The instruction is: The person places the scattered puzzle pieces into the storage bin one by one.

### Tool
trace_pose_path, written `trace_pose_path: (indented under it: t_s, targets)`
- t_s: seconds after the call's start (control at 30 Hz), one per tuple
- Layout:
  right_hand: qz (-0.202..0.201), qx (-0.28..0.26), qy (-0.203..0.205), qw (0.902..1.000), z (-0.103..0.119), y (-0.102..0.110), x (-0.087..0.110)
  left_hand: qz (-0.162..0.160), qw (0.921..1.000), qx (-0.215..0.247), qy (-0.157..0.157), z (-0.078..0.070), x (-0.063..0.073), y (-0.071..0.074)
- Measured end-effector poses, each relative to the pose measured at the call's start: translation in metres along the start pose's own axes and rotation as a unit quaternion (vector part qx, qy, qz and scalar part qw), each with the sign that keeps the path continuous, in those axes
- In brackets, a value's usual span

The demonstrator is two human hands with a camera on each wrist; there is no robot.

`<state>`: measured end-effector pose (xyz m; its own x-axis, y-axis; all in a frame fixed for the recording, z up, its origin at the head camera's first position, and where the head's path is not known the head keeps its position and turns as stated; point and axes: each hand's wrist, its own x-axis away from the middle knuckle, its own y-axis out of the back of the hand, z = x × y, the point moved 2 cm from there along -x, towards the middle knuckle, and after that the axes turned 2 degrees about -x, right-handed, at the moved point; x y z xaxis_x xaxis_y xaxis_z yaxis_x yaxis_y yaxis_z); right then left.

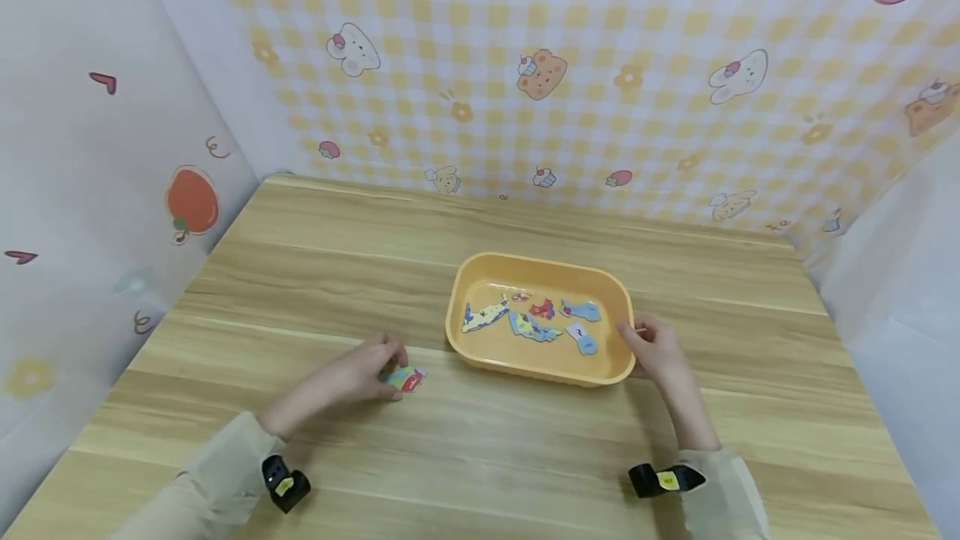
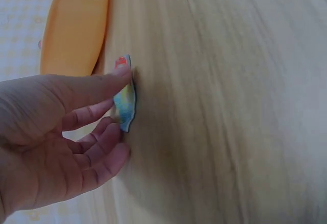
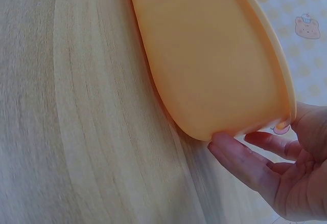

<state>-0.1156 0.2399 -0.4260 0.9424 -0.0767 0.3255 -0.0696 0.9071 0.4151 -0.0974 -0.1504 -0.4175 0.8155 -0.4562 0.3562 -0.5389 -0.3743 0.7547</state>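
Note:
My left hand (image 1: 366,372) pinches a small flat puzzle-like piece (image 1: 411,380) just left of the tray's near corner. In the left wrist view the piece (image 2: 125,105), coloured red, yellow and blue, stands out between the thumb and fingers of the hand (image 2: 56,132). A yellow plastic tray (image 1: 540,372) with rounded corners sits in the middle of the table. At its right end my right hand (image 1: 662,354) grips the rim. The right wrist view has the thumb at the rim and fingertips against the outer wall of the tray (image 3: 209,60).
Several irregular printed pieces lie apart inside the tray, among them a red one (image 1: 542,309), a long white-and-blue one (image 1: 486,317) and a blue one (image 1: 581,311). The wooden table (image 1: 465,473) meets a checked cloth backdrop (image 1: 480,48) behind and pale cloth on both sides.

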Motion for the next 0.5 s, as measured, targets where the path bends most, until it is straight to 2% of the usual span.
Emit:
trace_pose_path:
  t_s: [0.2, 0.3, 0.5]
  targets:
    - [-0.003, 0.001, -0.001, 1.0, 0.0014, -0.0001, 0.0006, -0.01, 0.9999, -0.009, 0.004, -0.002, -0.0034, -0.0039]
    - [-0.003, -0.001, -0.003, 1.0, 0.0012, -0.0008, 0.0005, -0.004, 1.0, -0.007, -0.002, -0.0028, -0.0051, -0.0024]
    - [-0.001, -0.001, -0.009, 1.0, 0.0003, 0.0003, -0.0001, 0.033, 0.9972, 0.053, -0.041, 0.0022, -0.0106, 0.0051]
